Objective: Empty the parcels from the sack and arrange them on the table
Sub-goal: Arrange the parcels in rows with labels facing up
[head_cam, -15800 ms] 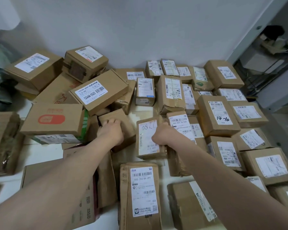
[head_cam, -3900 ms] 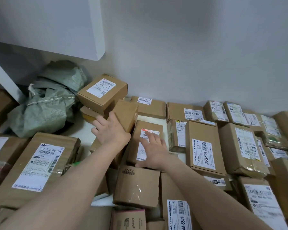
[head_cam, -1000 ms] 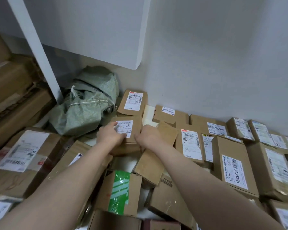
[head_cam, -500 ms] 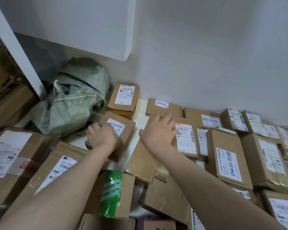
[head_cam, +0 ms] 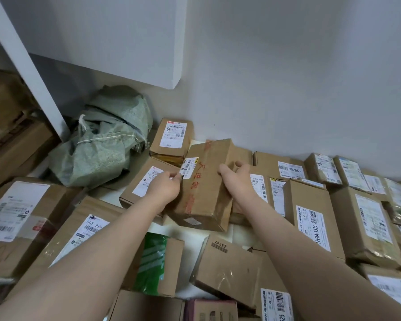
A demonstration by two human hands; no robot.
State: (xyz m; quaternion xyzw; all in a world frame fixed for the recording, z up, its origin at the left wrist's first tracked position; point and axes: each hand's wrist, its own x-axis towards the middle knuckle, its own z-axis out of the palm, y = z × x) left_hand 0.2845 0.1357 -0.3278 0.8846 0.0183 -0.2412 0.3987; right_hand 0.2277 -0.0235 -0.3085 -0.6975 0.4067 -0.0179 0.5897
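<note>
A plain pale wall (head_cam: 299, 77) fills the upper right of the frame. Upper left, a white boxed panel (head_cam: 97, 35) juts from it, a white upright (head_cam: 28, 72) slanting beneath. Soft, even light.

You have a single view: the wide-angle camera on your head. It faces forward and down across the table (head_cam: 240, 235) toward the white wall (head_cam: 287, 77) at 12 o'clock. It sits close: your forearms (head_cam: 97, 251) enter from 7 and 5 o'clock, and the left hand (head_cam: 166, 185) and right hand (head_cam: 235, 176) meet on a taped parcel (head_cam: 204, 188) near the frame's centre. The green sack (head_cam: 107, 144) lies at 10 o'clock; labelled parcels (head_cam: 310, 218) run off toward 3 o'clock.
</note>
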